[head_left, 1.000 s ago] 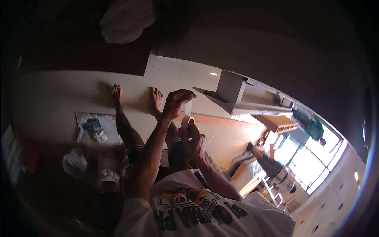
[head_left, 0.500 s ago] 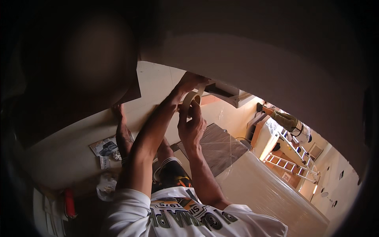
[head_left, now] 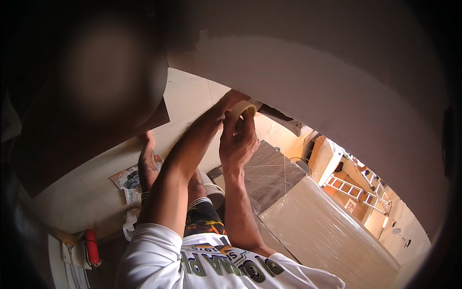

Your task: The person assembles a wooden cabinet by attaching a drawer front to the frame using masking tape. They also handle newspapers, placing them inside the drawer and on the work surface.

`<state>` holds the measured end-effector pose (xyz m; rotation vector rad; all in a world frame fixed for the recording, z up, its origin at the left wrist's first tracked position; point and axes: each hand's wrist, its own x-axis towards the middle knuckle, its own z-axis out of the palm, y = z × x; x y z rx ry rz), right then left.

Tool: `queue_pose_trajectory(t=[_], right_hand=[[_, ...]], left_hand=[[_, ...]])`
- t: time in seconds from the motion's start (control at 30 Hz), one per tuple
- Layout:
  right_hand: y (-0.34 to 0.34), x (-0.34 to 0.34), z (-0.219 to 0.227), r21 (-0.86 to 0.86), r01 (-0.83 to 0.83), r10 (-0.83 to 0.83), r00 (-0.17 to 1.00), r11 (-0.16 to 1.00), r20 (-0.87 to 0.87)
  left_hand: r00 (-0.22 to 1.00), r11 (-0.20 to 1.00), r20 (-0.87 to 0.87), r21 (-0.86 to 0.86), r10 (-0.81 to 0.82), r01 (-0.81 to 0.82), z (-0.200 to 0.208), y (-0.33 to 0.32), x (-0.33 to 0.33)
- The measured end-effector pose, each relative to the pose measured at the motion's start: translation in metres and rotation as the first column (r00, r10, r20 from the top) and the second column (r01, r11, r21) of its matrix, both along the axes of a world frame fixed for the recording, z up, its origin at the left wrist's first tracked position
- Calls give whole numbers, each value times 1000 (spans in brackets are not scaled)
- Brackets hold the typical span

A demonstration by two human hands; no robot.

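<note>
A roll of pale masking tape (head_left: 236, 114) is gripped in my right hand (head_left: 238, 146), with fingers pushed into its core. Just above it, my left hand (head_left: 237, 98) reaches up to the lower edge of a broad dark panel (head_left: 308, 82). The panel edge and the roll cover the left fingers, so their grip is hidden. The roll sits close against the left wrist, right beneath the panel edge.
Plastic film wraps a large pale piece (head_left: 313, 219) and a dark wood-grain top (head_left: 272, 176) at my right. Beyond stand white ladders (head_left: 344, 188). A bucket (head_left: 211, 190) is by my legs. Lower left are a red cylinder (head_left: 91, 248) and printed paper (head_left: 126, 179).
My right hand has moved the tape roll up and slightly right, closer to the panel edge. The view has shifted; the person near the ladders is now mostly hidden behind the panel.
</note>
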<state>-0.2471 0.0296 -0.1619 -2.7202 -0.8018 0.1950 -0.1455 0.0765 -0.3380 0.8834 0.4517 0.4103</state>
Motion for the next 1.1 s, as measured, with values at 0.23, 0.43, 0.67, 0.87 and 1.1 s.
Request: queue_pose_trajectory(t=[0.23, 0.43, 0.67, 0.87, 1.1], right_hand=[[-5, -8, -9, 101, 65, -63, 998, 993, -27], [-6, -10, -7, 99, 71, -67, 997, 993, -43], [-13, -15, -16, 66, 52, -48, 996, 996, -74], [-31, -21, -25, 55, -115, 118, 992, 992, -41], [-49, -30, -23, 112, -186, 204, 964, 976, -170]], left_hand=[[999, 998, -32, 58, -37, 39, 4, 8, -3], [997, 992, -46, 111, -56, 60, 0, 7, 2], [992, 933, -103, 344, -71, 102, 2, 14, 3], [999, 811, -5, 584, 47, -35, 7, 16, -84], [992, 686, 124, 721, 5, -93, 20, 1, -72]])
